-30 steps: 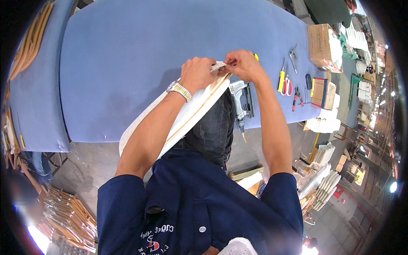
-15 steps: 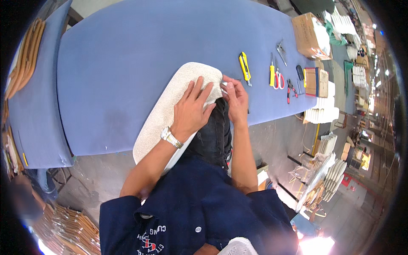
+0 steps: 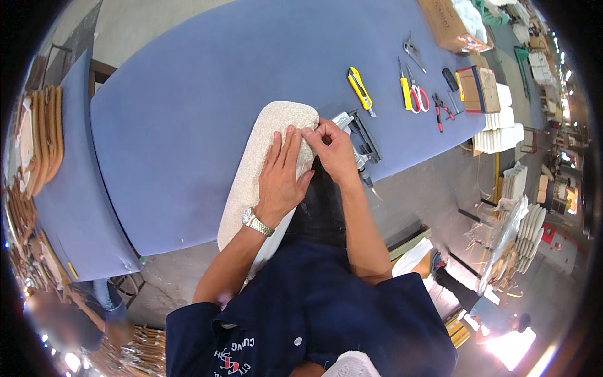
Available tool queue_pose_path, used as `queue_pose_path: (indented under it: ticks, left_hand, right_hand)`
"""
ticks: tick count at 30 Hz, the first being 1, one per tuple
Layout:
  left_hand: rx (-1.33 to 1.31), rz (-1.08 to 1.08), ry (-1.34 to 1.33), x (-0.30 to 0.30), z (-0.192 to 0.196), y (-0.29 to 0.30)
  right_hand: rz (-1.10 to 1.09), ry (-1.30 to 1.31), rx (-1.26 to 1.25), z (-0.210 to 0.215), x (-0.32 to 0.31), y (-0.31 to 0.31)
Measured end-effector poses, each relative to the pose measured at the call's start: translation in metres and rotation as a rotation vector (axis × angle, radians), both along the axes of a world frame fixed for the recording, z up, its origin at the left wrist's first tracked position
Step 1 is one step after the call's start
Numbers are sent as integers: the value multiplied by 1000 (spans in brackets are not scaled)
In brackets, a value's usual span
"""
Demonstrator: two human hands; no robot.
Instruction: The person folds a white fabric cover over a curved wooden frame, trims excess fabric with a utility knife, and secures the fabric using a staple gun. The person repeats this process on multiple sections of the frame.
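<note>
A long cream upholstered cushion [image 3: 254, 157] with rounded corners lies across my lap, its far end over the blue table. My left hand [image 3: 282, 179] rests flat on top of it, fingers stretched toward the far corner. At that corner my right hand [image 3: 334, 151] is closed, thumb and forefinger pinching the fabric edge. The underside of the cushion there is hidden. Just right of my right hand lies a silver and black staple gun [image 3: 365, 141], partly covered by the hand.
On the blue table [image 3: 207, 81] lie a yellow utility knife [image 3: 360, 91], a yellow-handled screwdriver [image 3: 404, 91], red-handled scissors [image 3: 419, 98] and red-handled pliers [image 3: 441, 114]. Cardboard boxes [image 3: 443, 25] stand at the far right. Wooden frames [image 3: 47, 135] are stacked at left. Another person sits lower left.
My right hand has shifted from the cushion's side edge onto its corner, fingers now pinching there. The staple gun shows more beside it. My left hand stays flat; the whole view has turned slightly.
</note>
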State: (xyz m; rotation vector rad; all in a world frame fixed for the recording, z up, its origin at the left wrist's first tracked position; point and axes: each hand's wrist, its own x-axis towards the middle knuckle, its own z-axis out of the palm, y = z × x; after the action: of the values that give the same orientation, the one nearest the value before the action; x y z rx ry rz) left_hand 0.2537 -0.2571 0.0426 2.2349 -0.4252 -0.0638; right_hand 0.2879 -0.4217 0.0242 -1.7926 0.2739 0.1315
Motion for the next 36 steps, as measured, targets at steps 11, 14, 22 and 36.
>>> queue_pose_path:
  ticks: [11, 14, 22, 36]
  left_hand:
    - [67, -107, 69, 42, 1, -1]
    - [38, -133, 84, 48, 1, 4]
    - [-70, -115, 203, 77, 16, 67]
    - [-93, -103, 138, 104, -1, 84]
  right_hand:
    - [-6, -23, 165, 16, -9, 10]
    - [-70, -59, 256, -5, -18, 19]
    - [-39, -23, 84, 17, 7, 71]
    - [-88, -139, -10, 8, 48, 93]
